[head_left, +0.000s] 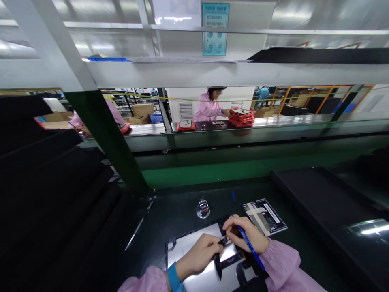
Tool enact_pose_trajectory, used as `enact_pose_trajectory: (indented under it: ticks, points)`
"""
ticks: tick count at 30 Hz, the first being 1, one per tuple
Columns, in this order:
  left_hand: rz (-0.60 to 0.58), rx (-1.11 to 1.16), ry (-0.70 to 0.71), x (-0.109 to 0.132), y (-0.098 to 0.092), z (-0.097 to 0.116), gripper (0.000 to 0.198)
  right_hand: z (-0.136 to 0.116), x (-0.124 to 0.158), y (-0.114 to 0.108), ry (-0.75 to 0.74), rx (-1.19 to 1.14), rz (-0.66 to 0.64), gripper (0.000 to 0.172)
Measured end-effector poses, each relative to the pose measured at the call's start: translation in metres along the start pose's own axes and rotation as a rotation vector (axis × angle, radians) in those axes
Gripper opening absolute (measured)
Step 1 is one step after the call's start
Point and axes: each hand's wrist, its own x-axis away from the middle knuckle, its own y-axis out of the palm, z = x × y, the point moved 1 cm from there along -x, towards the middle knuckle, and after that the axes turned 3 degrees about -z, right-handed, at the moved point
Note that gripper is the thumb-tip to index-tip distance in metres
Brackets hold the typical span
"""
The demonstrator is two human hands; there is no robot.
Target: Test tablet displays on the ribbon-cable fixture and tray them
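At the bottom centre of the frame, a silver panel (pixel 206 275) with black edging lies on a dark table (pixel 170 209). The left hand (pixel 200 253) rests over it, fingertips at a small dark piece (pixel 224 241) — whether pinching or merely pressing, I cannot tell. The right hand (pixel 247 234), just right of it, grasps a slim blue pen-like tool (pixel 251 248). Above the panel stands a metal counter (pixel 203 207); at upper centre — across a barrier (pixel 194 174) — a person in pink (pixel 208 107) touches a red stack (pixel 242 119).
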Motion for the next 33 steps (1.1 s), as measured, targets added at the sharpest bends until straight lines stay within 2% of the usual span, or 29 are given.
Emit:
enact_pose_trajectory:
  ticks: [6,12,18,29,33]
  points:
    - [0.021,-0.002,0.008,-0.0009,0.0019,0.0006,0.02,-0.0004,-0.0008,0.0005,-0.014,-0.019,0.02,0.014]
    - [0.03,-0.009,0.068,0.0017,0.005,0.0027,0.031,0.0008,0.0004,0.0016,-0.046,0.02,0.015,0.015]
    - [-0.006,-0.073,0.096,0.0028,0.0021,0.0,0.026,-0.0028,-0.0004,0.002,-0.008,0.017,-0.067,0.018]
    - [-0.001,-0.097,0.118,0.0022,0.0016,-0.0011,0.03,-0.0034,-0.0006,0.0015,-0.028,-0.018,-0.071,0.017]
    - [-0.01,-0.098,0.116,0.0031,0.002,-0.0008,0.033,-0.0058,-0.0004,0.0028,-0.041,-0.033,-0.121,0.019]
